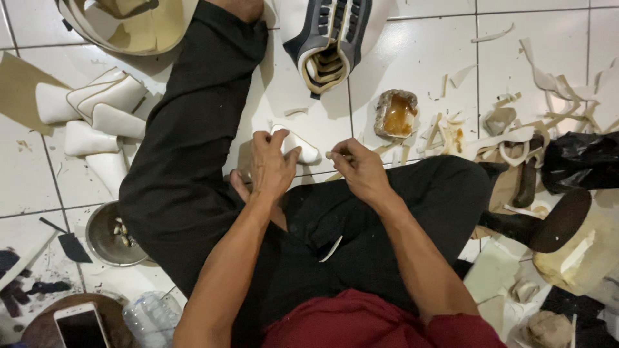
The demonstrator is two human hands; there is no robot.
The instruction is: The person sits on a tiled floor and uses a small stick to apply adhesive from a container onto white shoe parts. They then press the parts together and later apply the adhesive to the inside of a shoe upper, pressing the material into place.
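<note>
On the tiled floor [412,58], finished white pieces [97,116] are stacked far left and trimmings [548,84] litter the right. The left hand [271,169] pinches a white piece [298,145]; the right hand [361,171] pinches a small strip [330,154], still unattached.

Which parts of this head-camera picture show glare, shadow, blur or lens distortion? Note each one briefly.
Head view: glare whitens the glossy floor tiles at the top; soft shadows fall beside the left hand and the white piece it holds; the right hand is sharp, with no motion blur; the tile joints bow toward the edges, a wide-angle effect; the phone in the lower corner sits in dimmer light.
</note>
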